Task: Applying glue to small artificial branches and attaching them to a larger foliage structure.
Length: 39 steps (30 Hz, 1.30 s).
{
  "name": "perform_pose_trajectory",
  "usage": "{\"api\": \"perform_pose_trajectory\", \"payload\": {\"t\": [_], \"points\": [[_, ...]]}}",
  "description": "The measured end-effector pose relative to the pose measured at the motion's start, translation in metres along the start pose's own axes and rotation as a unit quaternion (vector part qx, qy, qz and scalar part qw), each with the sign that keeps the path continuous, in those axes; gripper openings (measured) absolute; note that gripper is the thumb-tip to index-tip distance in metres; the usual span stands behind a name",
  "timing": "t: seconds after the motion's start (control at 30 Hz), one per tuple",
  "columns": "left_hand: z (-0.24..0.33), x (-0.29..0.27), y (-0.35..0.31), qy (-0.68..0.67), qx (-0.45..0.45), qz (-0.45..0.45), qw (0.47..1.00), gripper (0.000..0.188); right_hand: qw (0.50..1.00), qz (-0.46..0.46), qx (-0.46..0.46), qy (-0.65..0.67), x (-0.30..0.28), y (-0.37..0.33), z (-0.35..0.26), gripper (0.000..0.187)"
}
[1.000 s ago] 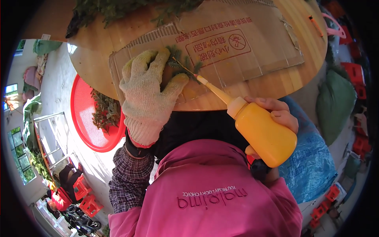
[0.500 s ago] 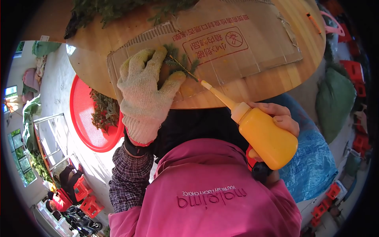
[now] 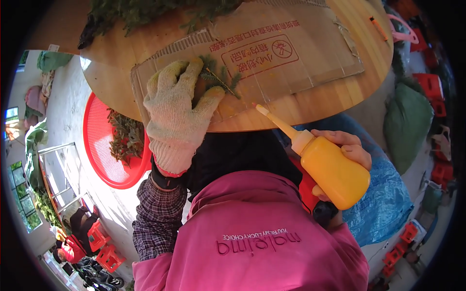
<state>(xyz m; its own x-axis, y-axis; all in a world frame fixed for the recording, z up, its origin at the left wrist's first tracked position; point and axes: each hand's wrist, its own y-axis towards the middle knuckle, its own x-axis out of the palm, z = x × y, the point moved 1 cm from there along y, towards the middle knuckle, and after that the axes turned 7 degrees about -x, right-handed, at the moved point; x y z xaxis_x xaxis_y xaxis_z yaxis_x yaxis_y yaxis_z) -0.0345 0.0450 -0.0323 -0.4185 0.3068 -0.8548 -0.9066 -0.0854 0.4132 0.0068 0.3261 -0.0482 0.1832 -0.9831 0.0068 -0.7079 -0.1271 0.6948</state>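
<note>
My left hand [image 3: 175, 109], in a whitish knitted glove with yellowed fingertips, rests over the cardboard. Its thumb and fingers curl around a small green needle-leaved sprig [image 3: 222, 80] and hold it down; part of the sprig is hidden under the glove. The sprig's bare stem end points toward the lower right. My bare right hand [image 3: 353, 148] grips a yellow squeeze bottle [image 3: 335, 172] with a long tapered nozzle. That nozzle tilts up to the left, and its tip is a short gap away from the stem end.
Flattened cardboard [image 3: 315, 63] covers part of the round wooden table [image 3: 310, 107]. Dark green branches [image 3: 160, 12] lie at its far left, an orange marker-like stick [image 3: 378, 29] at its far right. Below the left edge stands a red basket [image 3: 94, 140] with greenery. Blue sheeting [image 3: 383, 194] spreads at right.
The bottle has drawn back to the lower right, so its nozzle tip has come away from the sprig's stem. My left hand stays on the sprig.
</note>
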Motion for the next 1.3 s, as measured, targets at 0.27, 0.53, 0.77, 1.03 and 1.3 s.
{"api": "perform_pose_trajectory", "payload": {"t": [0.27, 0.53, 0.77, 1.03, 1.3], "points": [[-0.01, -0.026, -0.015, -0.189, -0.061, 0.117, 0.973, 0.065, 0.987, 0.036, -0.156, -0.003, 0.035, 0.043, -0.016, 0.064], [0.028, -0.061, -0.057, -0.856, -0.295, -0.124, 0.406, 0.081, 0.913, -0.315, -0.231, -0.116, 0.098, 0.09, -0.012, 0.054], [-0.027, -0.048, -0.05, -0.904, -0.215, -0.089, 0.358, 0.077, 0.884, -0.382, -0.02, -0.268, 0.09, 0.127, 0.019, 0.085], [-0.02, -0.051, -0.043, -0.814, -0.263, -0.051, 0.515, 0.062, 0.806, -0.456, -0.127, -0.355, 0.114, 0.104, 0.059, 0.045], [-0.026, -0.037, -0.037, -0.823, -0.286, -0.073, 0.484, 0.069, 0.711, -0.38, -0.138, -0.576, 0.023, 0.188, 0.046, 0.036]]}}
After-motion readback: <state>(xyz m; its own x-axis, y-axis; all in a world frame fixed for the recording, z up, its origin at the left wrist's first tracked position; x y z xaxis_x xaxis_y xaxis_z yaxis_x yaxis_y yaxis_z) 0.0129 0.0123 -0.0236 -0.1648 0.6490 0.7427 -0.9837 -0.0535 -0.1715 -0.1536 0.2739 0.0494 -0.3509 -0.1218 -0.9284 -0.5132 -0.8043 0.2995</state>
